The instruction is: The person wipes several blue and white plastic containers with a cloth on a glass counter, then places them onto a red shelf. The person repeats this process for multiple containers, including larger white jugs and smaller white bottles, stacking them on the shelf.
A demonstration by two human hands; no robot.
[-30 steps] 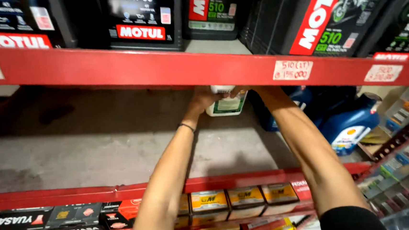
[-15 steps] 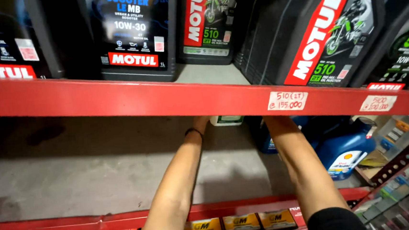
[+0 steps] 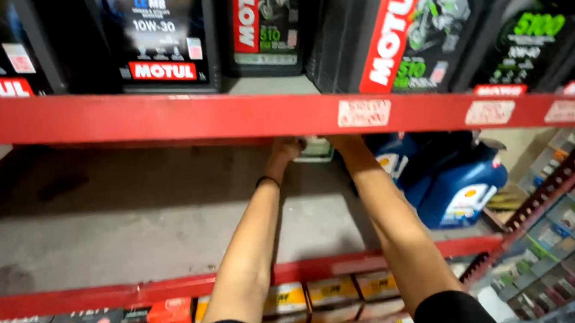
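Both hands, left hand (image 3: 286, 148) and right hand (image 3: 341, 141), reach deep under the red shelf rail (image 3: 163, 117) around a pale container (image 3: 316, 150), though the rail hides how far their fingers close.

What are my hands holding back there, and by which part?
Both hands, left hand and right hand, grip a small pale container by its sides, mostly hidden by the red shelf rail.

Our left hand (image 3: 287, 149) and right hand (image 3: 341, 141) have pushed deeper under the red shelf edge (image 3: 230, 115); the pale bottle (image 3: 316, 150), plainly seen earlier, now shows only its lower part.
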